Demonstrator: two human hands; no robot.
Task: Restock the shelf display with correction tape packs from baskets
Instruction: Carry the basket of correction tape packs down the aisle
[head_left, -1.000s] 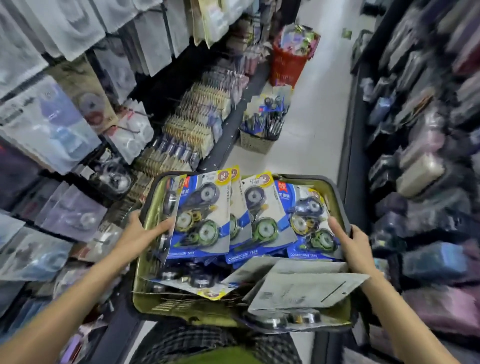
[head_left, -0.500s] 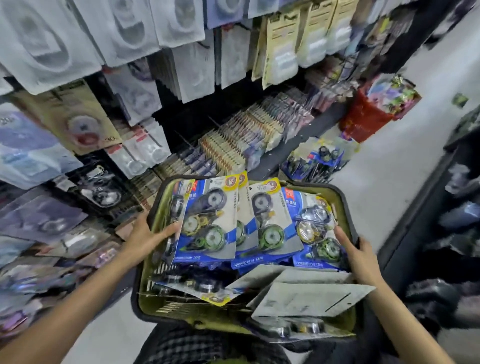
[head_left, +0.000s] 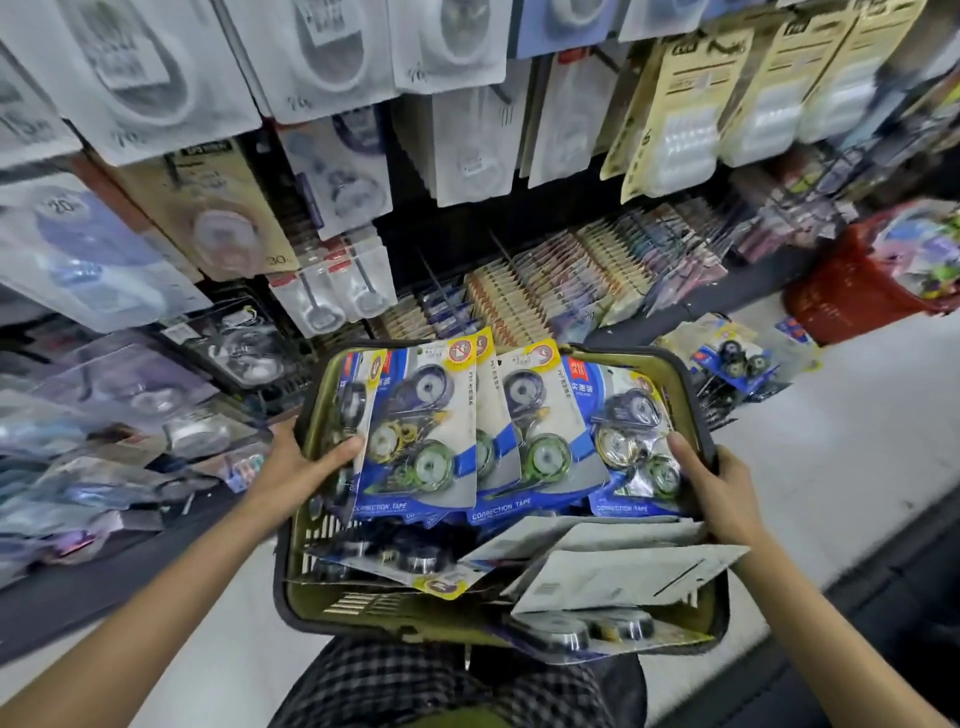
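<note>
At lower centre, a green basket (head_left: 696, 415) full of correction tape packs (head_left: 415, 431) is gripped by both hands: left hand (head_left: 298, 467) on its left rim, right hand (head_left: 719, 488) on its right rim. Shelf display (head_left: 363, 156) fills the upper frame.

The basket (head_left: 696, 395) sits in the near middle, crammed with correction tape packs (head_left: 415, 431) that stand upright across its far half and lie flat over its near half, so there is little open space inside. Both side rims are taken by the left hand (head_left: 296, 467) and the right hand (head_left: 727, 488). Beyond it, hanging packs (head_left: 467, 150) crowd the shelf display (head_left: 561, 291). Bare floor (head_left: 857, 441) lies open on the right, bounded far right by a red basket (head_left: 841, 296) and loose packs (head_left: 732, 358).
</note>
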